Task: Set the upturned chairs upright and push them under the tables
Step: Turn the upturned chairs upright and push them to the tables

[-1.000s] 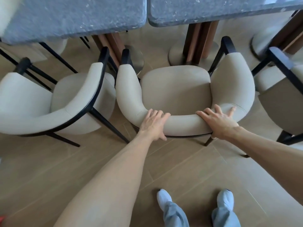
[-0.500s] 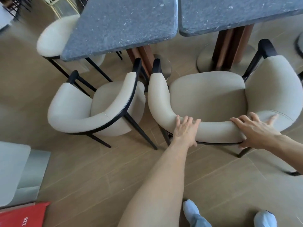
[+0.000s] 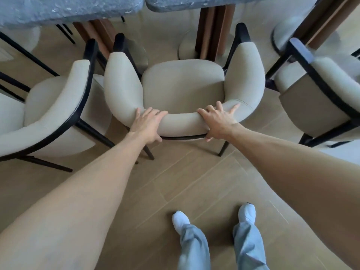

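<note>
On the upright chair (image 3: 183, 84) backrest, both hands gripping, left hand (image 3: 148, 125), right hand (image 3: 218, 119), tables cropped above.

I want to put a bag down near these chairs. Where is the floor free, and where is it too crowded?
Free: the wood floor between the middle chair and the shoes. Crowded: the left chair nearly touches the middle one, and the table post stands close ahead of its seat. Only a narrow strip separates the right chair.

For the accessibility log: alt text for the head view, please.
Both hands, left hand and right hand, grip the curved backrest of an upright beige chair facing two grey stone tables. Similar chairs stand either side on a wood floor.
</note>
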